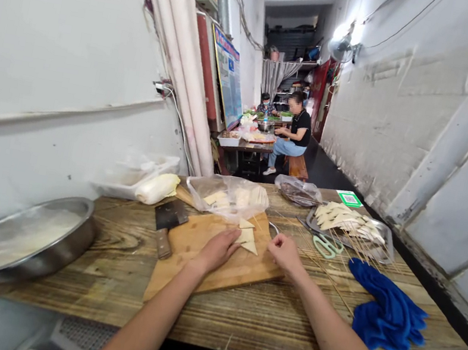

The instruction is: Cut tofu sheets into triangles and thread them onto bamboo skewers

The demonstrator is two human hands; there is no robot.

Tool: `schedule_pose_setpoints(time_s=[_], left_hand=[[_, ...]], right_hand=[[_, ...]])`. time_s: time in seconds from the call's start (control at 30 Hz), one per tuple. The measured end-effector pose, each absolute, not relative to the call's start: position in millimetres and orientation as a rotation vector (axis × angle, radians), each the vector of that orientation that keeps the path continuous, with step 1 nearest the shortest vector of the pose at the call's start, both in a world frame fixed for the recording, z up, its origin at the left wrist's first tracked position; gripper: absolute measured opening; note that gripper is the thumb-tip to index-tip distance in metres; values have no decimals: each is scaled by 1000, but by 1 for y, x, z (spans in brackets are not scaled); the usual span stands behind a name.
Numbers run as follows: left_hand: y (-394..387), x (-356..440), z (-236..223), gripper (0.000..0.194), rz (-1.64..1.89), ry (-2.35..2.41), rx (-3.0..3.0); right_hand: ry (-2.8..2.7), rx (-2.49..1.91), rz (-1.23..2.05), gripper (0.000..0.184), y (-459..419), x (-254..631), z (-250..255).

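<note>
My left hand (220, 248) is over the cutting board (201, 281), its fingers and thumb closed at the edge of pale triangular tofu sheet pieces (248, 240). To their right, my right hand (286, 253) is closed in a pinch above the board's right side; what it holds is too small to make out. A shiny metal end (273, 228) shows just beyond those fingers. Behind the board lies a clear plastic bag (230, 195) of pale sheets. A cleaver (168, 225) rests at the board's left edge.
Left stands a large metal basin (84, 227), with a pale cabbage (158, 188) behind it. On the right are green-handled scissors (326, 245), a tray of skewered pieces (391, 245), loose skewers (335, 283) and a blue cloth (390, 317). Two people sit at tables farther back.
</note>
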State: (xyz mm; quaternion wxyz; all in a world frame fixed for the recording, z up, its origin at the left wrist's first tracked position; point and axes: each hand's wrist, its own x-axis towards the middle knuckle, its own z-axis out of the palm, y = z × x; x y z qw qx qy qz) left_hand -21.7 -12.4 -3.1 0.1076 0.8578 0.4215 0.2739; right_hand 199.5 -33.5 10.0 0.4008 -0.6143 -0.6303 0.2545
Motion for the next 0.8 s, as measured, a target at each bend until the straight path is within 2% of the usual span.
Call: schedule_pose_setpoints(time_s=[0.17, 0.3, 0.47, 0.53, 0.67, 0.8], left_hand=[[-10, -18, -10, 27, 1244, 1359, 2204], [-4, -27, -13, 25, 1527, 1422, 1498], [-8, -39, -10, 13, 1497, 954, 657], [-11, -43, -8, 14, 1510, 856, 558], [-13, -48, -7, 28, 1483, 766, 524], [-16, -48, -6, 23, 1477, 760, 531]], right_hand=[[-1495, -1501, 738, 12, -35, 199, -5], [-1518, -1404, 819, 26, -44, 199, 0], [-1754, -1255, 851, 41, -62, 186, 3], [-1843, -1249, 822, 42, -67, 180, 0], [-1924, -1248, 772, 39, -72, 174, -4], [-2003, -1154, 482, 32, -76, 179, 8]])
